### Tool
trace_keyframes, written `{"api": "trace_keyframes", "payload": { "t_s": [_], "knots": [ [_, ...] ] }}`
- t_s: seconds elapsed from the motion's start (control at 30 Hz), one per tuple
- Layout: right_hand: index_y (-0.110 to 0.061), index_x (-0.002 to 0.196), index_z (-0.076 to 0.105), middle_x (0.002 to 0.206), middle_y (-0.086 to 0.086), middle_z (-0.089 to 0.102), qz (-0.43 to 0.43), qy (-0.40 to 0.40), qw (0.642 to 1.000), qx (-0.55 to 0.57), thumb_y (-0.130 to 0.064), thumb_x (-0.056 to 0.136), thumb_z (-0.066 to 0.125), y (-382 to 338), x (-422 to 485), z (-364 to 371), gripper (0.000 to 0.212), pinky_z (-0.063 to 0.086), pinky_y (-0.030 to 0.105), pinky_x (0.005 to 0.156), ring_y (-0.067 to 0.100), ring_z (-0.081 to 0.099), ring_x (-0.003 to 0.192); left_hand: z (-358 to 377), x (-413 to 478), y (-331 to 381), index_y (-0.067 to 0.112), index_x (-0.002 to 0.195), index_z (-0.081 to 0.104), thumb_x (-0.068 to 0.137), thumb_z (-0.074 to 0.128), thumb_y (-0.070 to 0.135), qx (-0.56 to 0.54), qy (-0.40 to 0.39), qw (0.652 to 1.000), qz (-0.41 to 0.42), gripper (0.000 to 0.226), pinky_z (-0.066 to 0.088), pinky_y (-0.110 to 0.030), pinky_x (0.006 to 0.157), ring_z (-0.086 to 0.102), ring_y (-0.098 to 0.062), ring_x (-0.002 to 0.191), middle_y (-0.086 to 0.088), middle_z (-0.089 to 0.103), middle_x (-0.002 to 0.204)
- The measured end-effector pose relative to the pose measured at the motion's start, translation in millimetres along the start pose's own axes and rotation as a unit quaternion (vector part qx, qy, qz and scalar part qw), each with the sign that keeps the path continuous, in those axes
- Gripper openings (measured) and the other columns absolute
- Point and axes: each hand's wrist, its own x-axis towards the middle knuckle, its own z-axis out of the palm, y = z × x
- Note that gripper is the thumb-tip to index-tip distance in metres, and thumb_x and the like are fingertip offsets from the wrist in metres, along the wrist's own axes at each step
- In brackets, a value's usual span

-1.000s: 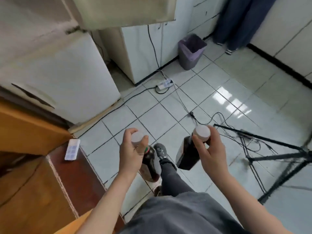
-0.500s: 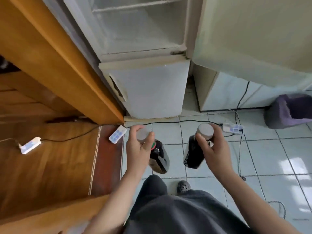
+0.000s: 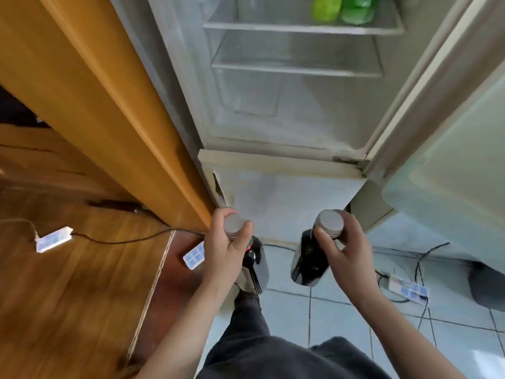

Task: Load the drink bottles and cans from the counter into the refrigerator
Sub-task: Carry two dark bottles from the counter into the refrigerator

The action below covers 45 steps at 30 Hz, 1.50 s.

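Beneath curled fingers point(image 3: 325, 243), two dark bottles point(image 3: 310, 262).

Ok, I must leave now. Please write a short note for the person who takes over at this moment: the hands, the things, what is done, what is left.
Left hand: grips a dark bottle with a grey round cap just below the cap.
Right hand: grips a second dark grey-capped bottle the same way.
Both bottles hang low in front of the open white refrigerator, not yet inside.
Done: two green bottles are on its upper shelf.
Left: set both dark bottles on a shelf. The counter is out of view, so what waits there is unknown.
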Motion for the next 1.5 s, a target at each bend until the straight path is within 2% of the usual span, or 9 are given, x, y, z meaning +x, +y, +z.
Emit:
{"api": "trace_keyframes", "payload": {
  "t_s": [0.2,0.47,0.73,0.9,1.0,1.13,1.3,1.4,1.5],
  "knots": [
    [-0.039,0.098,0.051,0.090,-0.027,0.062,-0.089,0.053,0.995,-0.009,-0.044,0.078,0.058,-56,112,30,0.021,0.039,0.003,0.062,-0.005,0.059,0.081,-11,140,43,0.033,0.096,0.050,0.077,0.062,0.045,-0.031,-0.045,0.995,0.086,0.026,0.043,-0.010,0.070,0.056,0.003,0.079,0.017,0.058,0.086],
    [-0.042,0.097,0.048,0.094,-0.033,0.057,-0.202,0.114,0.973,0.021,-0.040,0.078,0.052,-130,218,33,0.020,0.038,0.000,0.068,-0.011,0.054,0.084,-21,259,107,0.024,0.098,0.053,0.078,0.059,0.042,-0.071,-0.092,0.972,0.203,0.027,0.045,-0.008,0.067,0.059,-0.001,0.078,0.011,0.059,0.088],
    [-0.033,0.099,0.049,0.092,-0.031,0.056,-0.318,0.130,0.934,0.102,-0.034,0.083,0.050,-202,308,13,0.017,0.037,0.003,0.077,-0.012,0.051,0.085,-15,325,181,0.023,0.095,0.054,0.078,0.060,0.039,-0.162,-0.028,0.956,0.244,0.024,0.050,-0.018,0.063,0.060,-0.013,0.072,-0.015,0.061,0.082],
    [-0.020,0.100,0.051,0.089,-0.032,0.054,-0.370,0.148,0.909,0.125,-0.032,0.085,0.050,-241,357,12,0.019,0.035,0.003,0.076,-0.014,0.049,0.083,-13,363,225,0.034,0.089,0.054,0.078,0.059,0.041,-0.131,0.055,0.946,0.292,0.014,0.050,-0.043,0.071,0.060,-0.032,0.079,-0.020,0.060,0.086],
    [-0.021,0.100,0.050,0.087,-0.032,0.055,-0.378,0.165,0.902,0.128,-0.035,0.085,0.052,-254,382,19,0.020,0.034,0.003,0.076,-0.014,0.050,0.083,-5,388,240,0.042,0.083,0.055,0.077,0.059,0.040,-0.131,0.112,0.938,0.300,0.008,0.049,-0.032,0.069,0.061,-0.017,0.075,-0.002,0.063,0.081],
    [-0.022,0.097,0.050,0.081,-0.025,0.054,-0.367,0.171,0.905,0.128,-0.039,0.084,0.053,-258,410,33,0.022,0.034,0.002,0.072,-0.014,0.050,0.079,10,415,247,0.035,0.081,0.051,0.077,0.059,0.038,-0.131,0.170,0.929,0.303,0.009,0.041,-0.012,0.066,0.054,0.004,0.067,0.024,0.058,0.073],
    [-0.026,0.100,0.048,0.082,-0.023,0.052,-0.332,0.164,0.923,0.105,-0.051,0.081,0.049,-254,439,53,0.031,0.036,0.006,0.072,-0.005,0.047,0.076,20,436,239,0.029,0.086,0.052,0.079,0.062,0.035,-0.084,0.182,0.939,0.279,0.014,0.039,-0.008,0.065,0.054,0.005,0.068,0.013,0.059,0.075],
    [-0.025,0.103,0.051,0.081,-0.022,0.054,-0.298,0.153,0.937,0.096,-0.049,0.083,0.053,-251,452,65,0.031,0.039,0.020,0.073,0.000,0.050,0.079,21,448,240,0.034,0.084,0.050,0.079,0.062,0.035,-0.082,0.174,0.942,0.275,0.013,0.037,-0.004,0.063,0.055,0.008,0.068,0.020,0.059,0.072],
    [-0.029,0.104,0.050,0.082,-0.023,0.055,-0.276,0.144,0.947,0.081,-0.051,0.084,0.050,-250,458,72,0.030,0.037,0.020,0.072,-0.001,0.051,0.080,26,460,238,0.030,0.092,0.049,0.080,0.061,0.040,-0.071,0.169,0.944,0.274,0.019,0.040,-0.008,0.066,0.056,0.006,0.072,0.018,0.060,0.077]
  ]
}}
